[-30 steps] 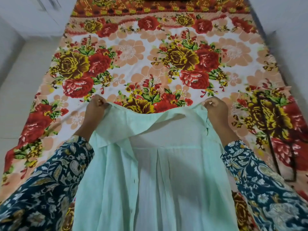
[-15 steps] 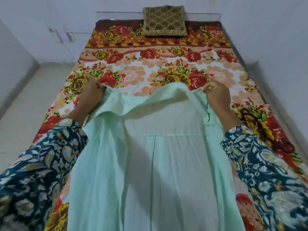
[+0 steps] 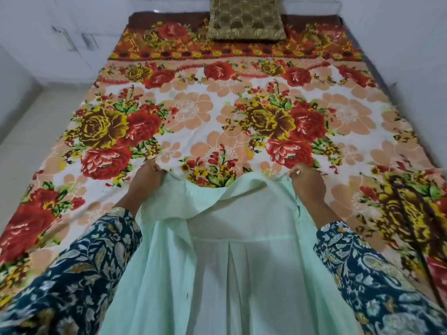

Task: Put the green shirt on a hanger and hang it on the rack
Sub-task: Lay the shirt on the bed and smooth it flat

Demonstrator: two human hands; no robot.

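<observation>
Holding the shirt point(image 3: 242, 274) by its two shoulders is the step in hand, and it looks like the spreading that comes before any hanger goes in.

Going from the left: the left hand point(image 3: 145, 180) is pinched together on the shirt's left shoulder edge, knuckles up, just above the bed point(image 3: 193, 112). Keep that pinch right at the shoulder seam, not on the loose front panel that folds over beside it, or the cloth will twist when pulled.

In the middle, the collar point(image 3: 242, 187) sags into a soft arch between the hands, and the open front shows the inner back with its centre pleat. The shirt hangs from the hands toward the near edge, over the near part of the bed. Draw the hands gently apart until the collar line is straight; thin cloth like this should need little force.

On the right, the right hand point(image 3: 307, 182) is clamped on the other shoulder, level with the left. Keep both at one height so the neck opening stays square.

No hanger or rack can be made out for certain; a dark thin shape point(image 3: 411, 228) lies on the bed at the far right, but I cannot tell what it is.
</observation>
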